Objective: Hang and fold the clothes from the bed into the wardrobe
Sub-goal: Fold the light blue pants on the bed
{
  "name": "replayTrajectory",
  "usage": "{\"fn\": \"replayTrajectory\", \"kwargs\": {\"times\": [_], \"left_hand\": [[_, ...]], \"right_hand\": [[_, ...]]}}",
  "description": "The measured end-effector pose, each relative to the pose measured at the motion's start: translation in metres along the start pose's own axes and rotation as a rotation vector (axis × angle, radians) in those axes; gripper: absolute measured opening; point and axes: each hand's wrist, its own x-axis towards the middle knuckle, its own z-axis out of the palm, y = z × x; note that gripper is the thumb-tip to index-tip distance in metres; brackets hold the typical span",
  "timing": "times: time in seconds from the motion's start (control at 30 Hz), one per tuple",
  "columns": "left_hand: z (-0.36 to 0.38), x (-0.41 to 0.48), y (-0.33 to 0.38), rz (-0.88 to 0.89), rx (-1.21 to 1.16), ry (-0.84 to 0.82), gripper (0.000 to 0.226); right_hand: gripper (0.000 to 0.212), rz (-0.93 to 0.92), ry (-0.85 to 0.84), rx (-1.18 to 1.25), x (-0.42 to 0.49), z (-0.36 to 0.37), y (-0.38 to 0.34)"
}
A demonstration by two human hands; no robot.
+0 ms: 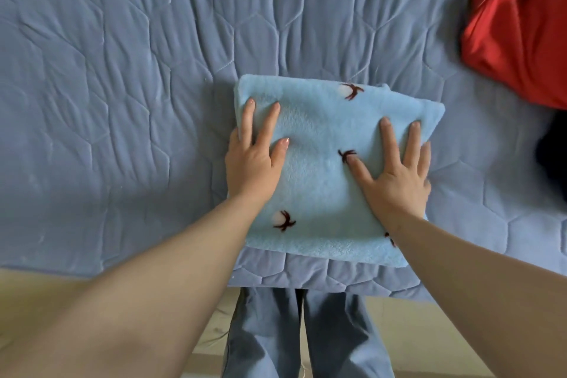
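Head view: folded fleece (316, 187) at lower centre, on the bed (122, 70) edge. Left hand (254, 159) and right hand (395, 178) press it flat, fingers (271, 123) straight, spread, clamping nothing. Smooth outward evenly before lifting, lest folds slip. Red garment (515, 40) lies upper right.

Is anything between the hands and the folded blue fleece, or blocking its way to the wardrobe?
Nothing visible: the left hand and right hand lie flat on the folded blue fleece. The red garment lies apart, to its right. The wardrobe is out of view, so that path cannot be judged.
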Motion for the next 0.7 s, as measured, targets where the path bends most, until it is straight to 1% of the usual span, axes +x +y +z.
{"fn": "replayTrajectory", "kwargs": {"times": [0.07, 0.13, 0.2, 0.33, 0.4, 0.53, 0.6, 0.7], "left_hand": [[-0.003, -0.006, -0.008, -0.056, -0.162, -0.066, 0.060], [-0.008, -0.010, -0.018, -0.154, -0.325, -0.175, 0.071], [-0.017, -0.011, -0.026, -0.209, -0.426, -0.291, 0.080], [-0.036, 0.006, -0.029, -0.319, -0.623, -0.519, 0.085], [-0.043, 0.012, -0.023, -0.353, -0.697, -0.565, 0.088], [-0.074, 0.011, -0.013, -0.407, -0.794, -0.565, 0.083], [-0.095, -0.001, -0.015, -0.441, -0.812, -0.613, 0.081], [-0.110, -0.027, -0.021, -0.546, -0.844, -0.722, 0.083]], "right_hand": [[0.069, 0.004, -0.034, 0.060, -0.008, -0.001, 0.005], [0.071, 0.030, -0.074, 0.147, -0.014, -0.003, 0.010], [0.074, 0.084, -0.126, 0.257, -0.017, -0.007, 0.012], [0.076, 0.181, -0.231, 0.487, -0.013, -0.024, 0.006], [0.075, 0.229, -0.245, 0.567, -0.013, -0.032, 0.002], [0.070, 0.286, -0.237, 0.687, -0.034, -0.052, -0.015], [0.066, 0.319, -0.254, 0.714, -0.053, -0.063, -0.023], [0.063, 0.390, -0.323, 0.707, -0.076, -0.069, -0.019]]}}
